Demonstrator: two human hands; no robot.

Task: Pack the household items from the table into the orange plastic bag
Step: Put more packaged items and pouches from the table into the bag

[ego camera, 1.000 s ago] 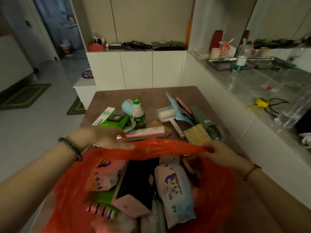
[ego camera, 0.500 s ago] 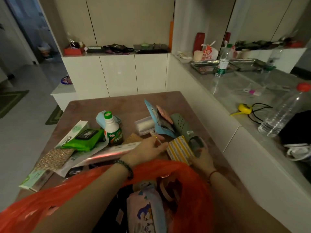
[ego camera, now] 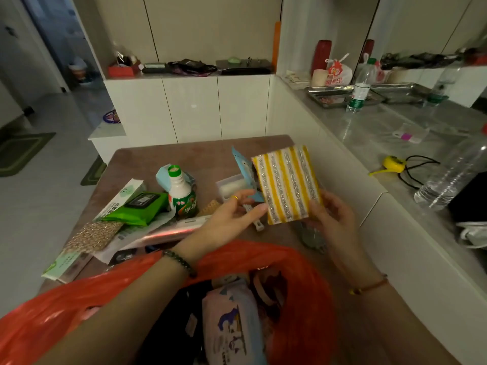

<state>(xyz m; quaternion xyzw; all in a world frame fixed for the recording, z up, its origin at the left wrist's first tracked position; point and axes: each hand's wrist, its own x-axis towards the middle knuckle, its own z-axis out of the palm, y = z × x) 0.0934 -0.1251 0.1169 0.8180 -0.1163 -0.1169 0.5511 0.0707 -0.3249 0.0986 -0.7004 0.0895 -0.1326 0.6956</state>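
Observation:
A yellow and silver striped scouring pad (ego camera: 286, 183) is held up above the brown table (ego camera: 189, 156). My right hand (ego camera: 332, 214) grips its lower right edge, and my left hand (ego camera: 232, 219) touches its lower left corner with straight fingers. The orange plastic bag (ego camera: 297, 280) lies open at the table's near edge, under my forearms, with a wipes pack (ego camera: 232, 322) and other items inside. On the table lie a green wipes pack (ego camera: 139, 209), a white bottle with a green cap (ego camera: 181, 193), a pink foil tube (ego camera: 163, 233) and a lint roller (ego camera: 232, 187).
A white counter (ego camera: 369, 143) runs along the right, carrying a plastic water bottle (ego camera: 448, 175), a yellow tape measure (ego camera: 392, 163) and a metal tray (ego camera: 329, 96). White cabinets (ego camera: 189, 109) stand behind the table. Tiled floor lies to the left.
Both hands left the bag's rim and went to the table. The striped pad, flat on the table before, is now lifted and tilted upright between my hands.

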